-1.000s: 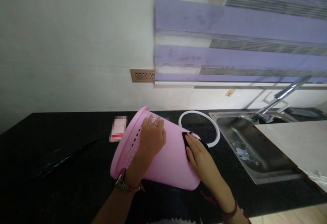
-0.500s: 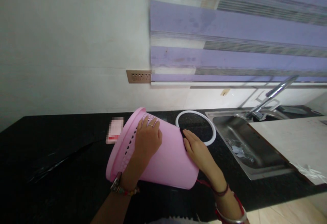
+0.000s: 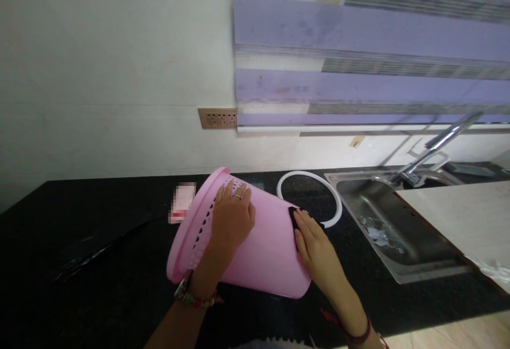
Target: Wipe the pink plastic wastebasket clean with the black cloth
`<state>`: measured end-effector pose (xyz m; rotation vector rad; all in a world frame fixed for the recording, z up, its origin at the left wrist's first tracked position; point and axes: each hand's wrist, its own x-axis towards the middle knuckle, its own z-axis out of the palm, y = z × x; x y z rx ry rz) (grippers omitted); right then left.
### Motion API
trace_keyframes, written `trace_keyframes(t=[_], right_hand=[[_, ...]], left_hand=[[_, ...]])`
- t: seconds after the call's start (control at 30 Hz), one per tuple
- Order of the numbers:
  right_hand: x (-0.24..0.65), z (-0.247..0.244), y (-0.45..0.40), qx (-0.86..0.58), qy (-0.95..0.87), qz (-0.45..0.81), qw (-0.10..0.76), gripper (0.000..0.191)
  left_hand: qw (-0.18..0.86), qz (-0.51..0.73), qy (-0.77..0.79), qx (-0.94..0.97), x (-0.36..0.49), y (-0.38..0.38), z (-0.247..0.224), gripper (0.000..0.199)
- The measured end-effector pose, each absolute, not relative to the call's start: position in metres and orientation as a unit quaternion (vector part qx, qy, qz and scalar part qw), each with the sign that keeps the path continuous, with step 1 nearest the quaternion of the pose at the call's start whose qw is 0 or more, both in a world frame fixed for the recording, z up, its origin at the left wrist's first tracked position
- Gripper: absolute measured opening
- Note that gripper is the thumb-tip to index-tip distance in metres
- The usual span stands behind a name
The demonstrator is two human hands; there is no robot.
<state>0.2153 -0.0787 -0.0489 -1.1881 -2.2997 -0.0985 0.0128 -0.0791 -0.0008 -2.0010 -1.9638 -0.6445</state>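
Observation:
A pink plastic wastebasket (image 3: 265, 248) lies on its side on the black counter, its rim toward the left and its base toward the right. My left hand (image 3: 233, 216) holds it from above, fingers bent over the band of small holes near the rim. At the base end, my right hand (image 3: 314, 243) presses a black cloth (image 3: 294, 215) against the wastebasket; most of the cloth is hidden under the fingers. Just behind that hand, a white ring (image 3: 338, 203) lies flat on the counter.
A steel sink (image 3: 414, 277) with a chrome faucet (image 3: 446, 139) is at the right, partly covered by a pale board (image 3: 450, 216). A blurred pink-white packet (image 3: 183, 200) and a black plastic bag (image 3: 103, 248) lie left on the counter (image 3: 131, 306). An outlet (image 3: 218, 119) is on the wall.
My right hand and the black cloth have shifted slightly right and down at the base end, showing more of the cloth. My left hand keeps its place on the wastebasket. The view has shifted slightly.

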Motion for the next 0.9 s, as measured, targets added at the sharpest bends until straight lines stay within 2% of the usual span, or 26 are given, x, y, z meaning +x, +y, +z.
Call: trace_keyframes(t=[0.17,0.33,0.63,0.8,0.9], right_hand=[[0.222,-0.060,-0.089,-0.442,-0.844,-0.073,0.295,0.044],[0.218,-0.056,-0.090,-0.437,-0.849,-0.090,0.283,0.043],[0.206,-0.053,-0.110,-0.398,-0.869,-0.090,0.281,0.046],[0.208,-0.048,-0.097,-0.414,-0.864,-0.089,0.272,0.040],[0.210,-0.048,-0.093,-0.419,-0.863,-0.070,0.275,0.040]], left_hand=[[0.125,-0.223,-0.673,-0.694,0.011,-0.080,-0.001,0.033],[0.116,-0.214,-0.670,-0.702,0.010,-0.080,0.001,0.031],[0.150,-0.232,-0.664,-0.695,0.010,-0.077,-0.002,0.030],[0.136,-0.247,-0.615,-0.736,0.002,-0.075,0.000,0.034],[0.138,-0.213,-0.635,-0.730,-0.001,-0.083,0.000,0.038]])
